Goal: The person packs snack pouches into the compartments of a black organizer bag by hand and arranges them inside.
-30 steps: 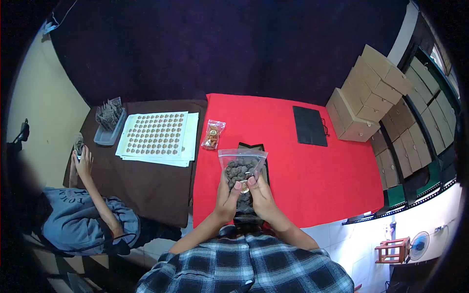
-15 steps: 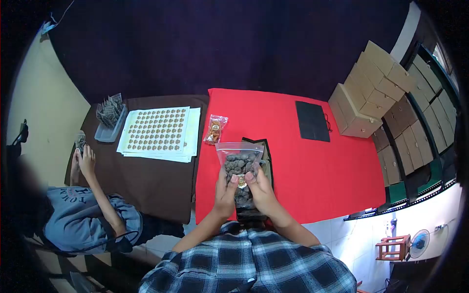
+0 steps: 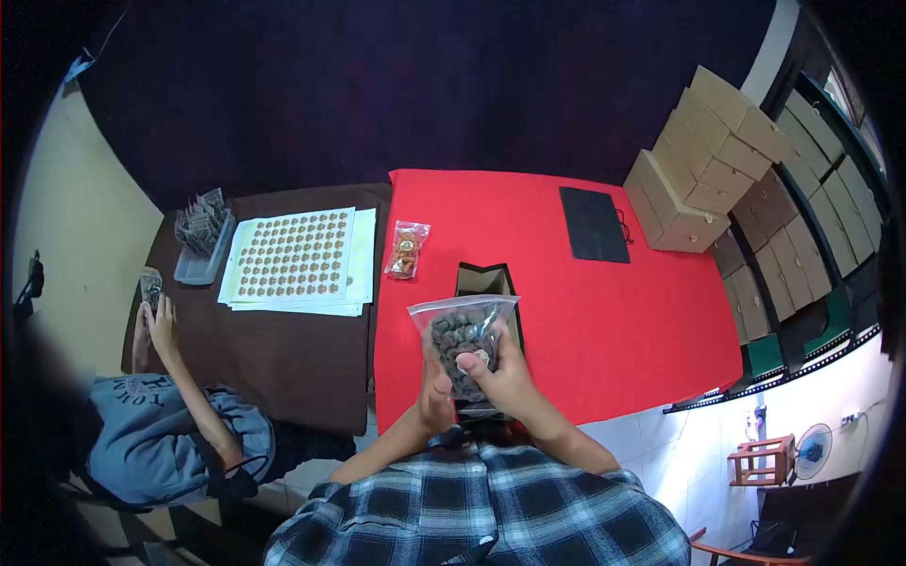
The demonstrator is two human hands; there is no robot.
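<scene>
A clear zip bag (image 3: 460, 340) of dark, rounded pieces is held upright in front of my chest. My right hand (image 3: 508, 377) grips its right side, the thumb lying over the round label. Along the left edge, my left hand (image 3: 434, 391) supports the bag, its thumb off the front and its fingers partly hidden. Behind and below the bag stands an open black-edged box (image 3: 486, 279) on the red cloth (image 3: 604, 330). A small bag of orange-brown pieces (image 3: 406, 250) lies on the cloth, left of the box.
Sticker sheets (image 3: 293, 255) and a plastic tub (image 3: 203, 264) of small packets lie on the brown table (image 3: 302, 358). A co-worker (image 3: 170, 434) holds a small packet at the left. A black folder (image 3: 595, 224) and stacked cardboard boxes (image 3: 684, 226) are at the right.
The bag has tilted a little. My left thumb has moved off the label and down, while my right thumb now covers it. The camera view has shifted slightly.
</scene>
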